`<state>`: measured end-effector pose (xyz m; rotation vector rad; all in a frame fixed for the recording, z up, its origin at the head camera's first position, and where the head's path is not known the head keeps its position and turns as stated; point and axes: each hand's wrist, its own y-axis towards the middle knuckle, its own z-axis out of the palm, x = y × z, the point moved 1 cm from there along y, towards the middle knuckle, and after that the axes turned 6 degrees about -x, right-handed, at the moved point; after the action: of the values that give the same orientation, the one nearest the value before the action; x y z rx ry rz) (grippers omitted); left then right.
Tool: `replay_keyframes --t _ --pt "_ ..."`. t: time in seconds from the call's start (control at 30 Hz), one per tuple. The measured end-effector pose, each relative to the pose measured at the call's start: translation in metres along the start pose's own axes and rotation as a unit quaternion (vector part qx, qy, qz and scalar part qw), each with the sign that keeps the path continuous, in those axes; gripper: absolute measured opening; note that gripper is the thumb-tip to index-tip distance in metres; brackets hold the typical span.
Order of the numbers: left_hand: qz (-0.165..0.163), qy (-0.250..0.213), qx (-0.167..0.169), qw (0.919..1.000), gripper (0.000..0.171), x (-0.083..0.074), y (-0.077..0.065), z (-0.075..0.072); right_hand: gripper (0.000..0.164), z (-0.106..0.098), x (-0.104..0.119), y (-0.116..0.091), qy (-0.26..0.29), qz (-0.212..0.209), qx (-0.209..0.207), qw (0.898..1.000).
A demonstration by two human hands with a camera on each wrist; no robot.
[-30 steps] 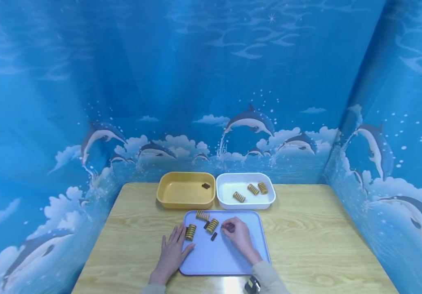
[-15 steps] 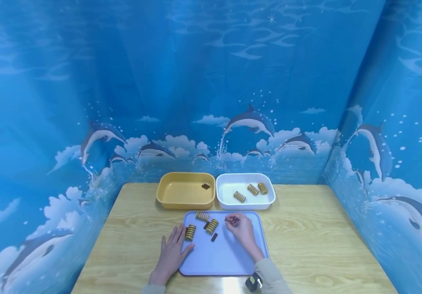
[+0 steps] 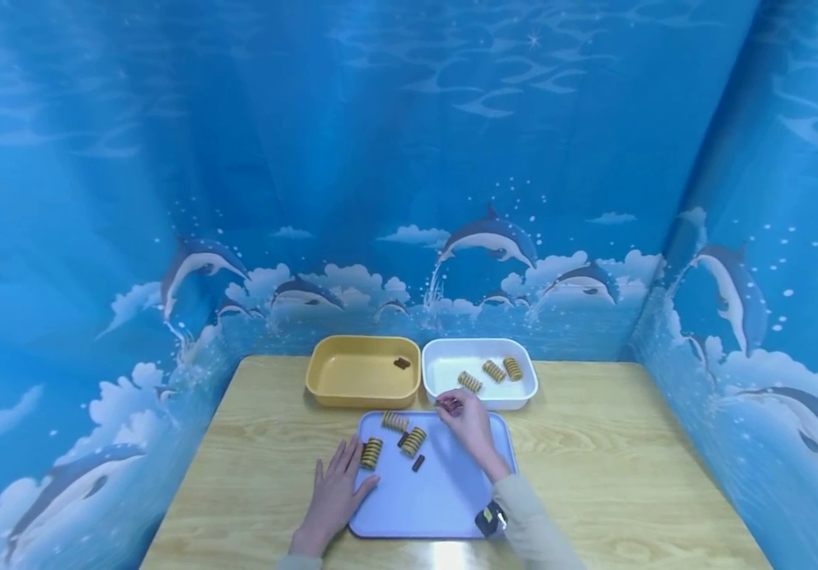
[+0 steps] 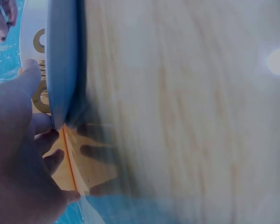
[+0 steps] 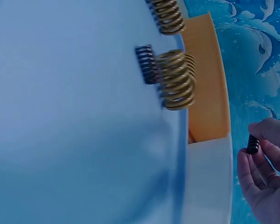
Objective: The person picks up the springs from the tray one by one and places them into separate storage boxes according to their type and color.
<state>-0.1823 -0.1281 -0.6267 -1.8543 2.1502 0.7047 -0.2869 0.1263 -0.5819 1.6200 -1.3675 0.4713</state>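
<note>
My right hand (image 3: 471, 431) pinches a small dark coil spring (image 5: 253, 144) between thumb and fingers, over the blue tray's far edge near the white bin. My left hand (image 3: 332, 495) lies with extended fingers at the left edge of the blue tray (image 3: 437, 507), its fingertips beside a gold coil spring (image 3: 371, 454). Two more gold springs, one (image 3: 413, 442) near the middle and one (image 3: 395, 421) at the back, lie on the tray. A small dark spring (image 3: 418, 464) lies just in front of them, and another (image 3: 402, 439) is partly hidden by the middle gold one.
Behind the tray stand a yellow bin (image 3: 323, 380) with small dark springs (image 3: 401, 363) in it, and a white bin (image 3: 444, 366) with three gold springs (image 3: 494, 371). Both touch side by side on the wooden table (image 3: 608, 459). A dolphin-print curtain (image 3: 409, 158) surrounds the table.
My right hand has lifted away from the springs on the tray and moved back and slightly right, toward the white bin, with the dark spring. My left hand has stayed in place.
</note>
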Motion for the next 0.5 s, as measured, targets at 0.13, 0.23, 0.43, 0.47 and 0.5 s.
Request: replay_keyframes --t 0.13,0.23,0.43,0.47,0.5 --pt "0.008 0.004 -0.004 1.0000 0.072 0.004 0.000 0.002 0.014 0.008 0.012 0.020 0.004 -0.018 0.005 1.000" --pt "0.008 0.007 -0.003 0.9999 0.072 0.006 0.000 0.002 0.013 0.014 0.023 0.034 0.016 -0.033 0.012 0.999" --pt "0.007 0.010 -0.006 0.9999 0.072 0.004 0.000 0.001 0.014 0.034 0.036 0.064 0.013 -0.027 0.027 0.999" --pt "0.008 0.012 -0.006 0.9999 0.072 0.003 0.000 0.001 0.014 0.038 0.036 0.068 0.009 -0.023 0.030 0.999" --pt "0.012 0.012 -0.009 0.9998 0.073 0.003 0.000 0.002 0.015 0.042 0.036 0.072 0.004 -0.019 0.033 0.999"
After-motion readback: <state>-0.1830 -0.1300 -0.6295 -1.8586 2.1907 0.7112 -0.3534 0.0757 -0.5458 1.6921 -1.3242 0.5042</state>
